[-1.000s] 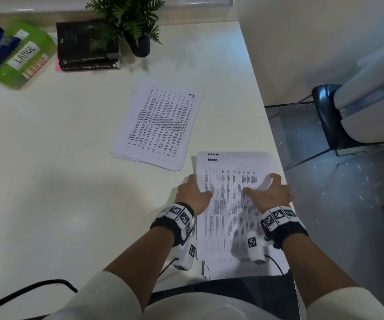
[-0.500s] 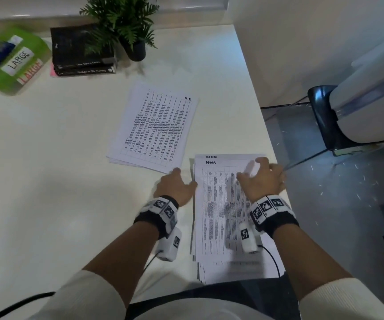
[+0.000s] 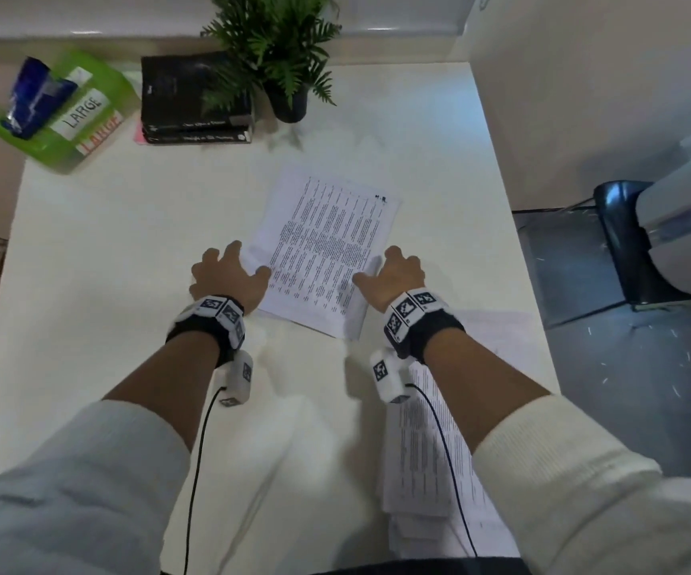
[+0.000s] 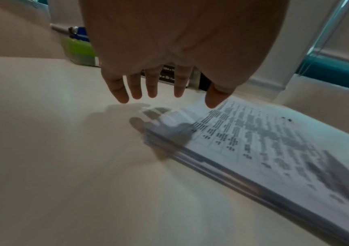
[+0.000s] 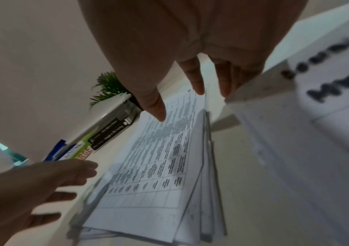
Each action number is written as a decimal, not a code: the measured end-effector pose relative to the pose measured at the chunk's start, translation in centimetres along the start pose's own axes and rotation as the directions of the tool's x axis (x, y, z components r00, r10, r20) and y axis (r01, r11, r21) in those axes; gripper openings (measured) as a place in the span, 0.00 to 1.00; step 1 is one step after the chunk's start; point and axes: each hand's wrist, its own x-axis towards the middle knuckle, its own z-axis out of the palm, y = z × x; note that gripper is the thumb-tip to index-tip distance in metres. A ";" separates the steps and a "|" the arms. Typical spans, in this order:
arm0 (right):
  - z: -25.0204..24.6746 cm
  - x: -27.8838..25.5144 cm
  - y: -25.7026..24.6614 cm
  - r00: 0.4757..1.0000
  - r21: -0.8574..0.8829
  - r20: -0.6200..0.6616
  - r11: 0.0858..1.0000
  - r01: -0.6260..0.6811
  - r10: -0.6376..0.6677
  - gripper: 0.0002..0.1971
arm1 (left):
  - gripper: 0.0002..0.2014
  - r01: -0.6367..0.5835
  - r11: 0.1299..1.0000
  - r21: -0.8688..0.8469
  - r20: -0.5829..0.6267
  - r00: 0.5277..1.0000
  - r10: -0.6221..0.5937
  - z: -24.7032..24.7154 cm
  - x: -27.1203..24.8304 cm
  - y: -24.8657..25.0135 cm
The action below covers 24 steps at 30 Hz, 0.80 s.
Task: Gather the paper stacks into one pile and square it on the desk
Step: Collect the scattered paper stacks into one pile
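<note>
Fingers of both hands are spread and nearly straight, holding nothing: the left hand (image 3: 227, 276) hangs at the left edge of the far paper stack (image 3: 327, 246), and in the left wrist view its tips hover clear of the sheets with their shadow falling on that edge. The right hand (image 3: 397, 276) sits at the stack's right edge, thumb over the printed top sheet; whether it touches the paper I cannot tell.

Taking that far stack as the landmark, the white surface (image 3: 128, 259) spreads wide around it. The near paper stack (image 3: 427, 450) lies toward the person from it and to its right, under the right forearm, well apart from either hand.

The far stack sits skewed, its sheets fanned at the near corner in the right wrist view. My judgement: squeezing from the sides with flat hands could buckle the top sheets or let lower ones slide out, since nothing yet clamps them.
</note>
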 end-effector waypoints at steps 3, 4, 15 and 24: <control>1.0 1.2 -1.0 0.996 -0.067 -0.002 0.994 -0.088 0.088 0.39 | 0.38 -0.007 1.000 0.027 0.057 0.998 0.006 0.5 0.5 -0.4; 1.3 1.5 -1.4 0.996 -0.049 -0.003 0.994 -0.094 0.094 0.40 | 0.38 -0.021 0.999 0.030 0.051 0.998 0.019 0.6 0.4 -0.2; 1.7 2.6 -3.8 0.989 0.118 0.020 0.982 -0.146 0.145 0.43 | 0.44 0.022 0.996 -0.084 0.131 0.991 -0.011 1.1 0.8 1.4; 4.3 1.1 -4.7 0.989 0.143 0.080 0.980 -0.136 0.125 0.24 | 0.44 0.220 0.963 -0.157 0.225 0.957 -0.182 1.5 -0.7 3.1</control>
